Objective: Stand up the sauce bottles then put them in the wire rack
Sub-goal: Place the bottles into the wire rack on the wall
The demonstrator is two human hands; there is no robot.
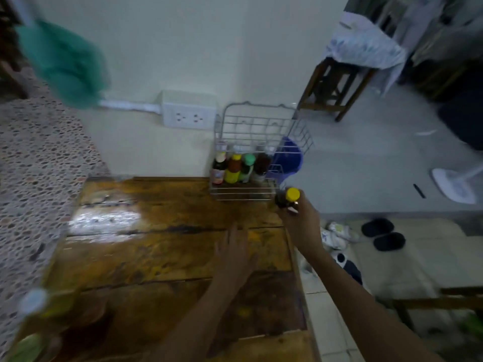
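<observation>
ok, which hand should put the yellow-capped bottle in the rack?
Right. The right hand already grips the yellow-capped bottle beside the wire rack; the left hand is open and empty over the table, farther away.

Dim, flat, greenish indoor light, no hard shadows. Bright white glare on the wet-looking wooden table [167, 246] at near left, washing out the grain. Heavily motion-blurred throughout: green cloth [65, 64] at far left smeared, bottles in the wire rack [261, 131] soft, labels unreadable. Near-left corner badly out of focus. Wide-angle bending toward the edges, wall and floor lines curving at far right.
</observation>
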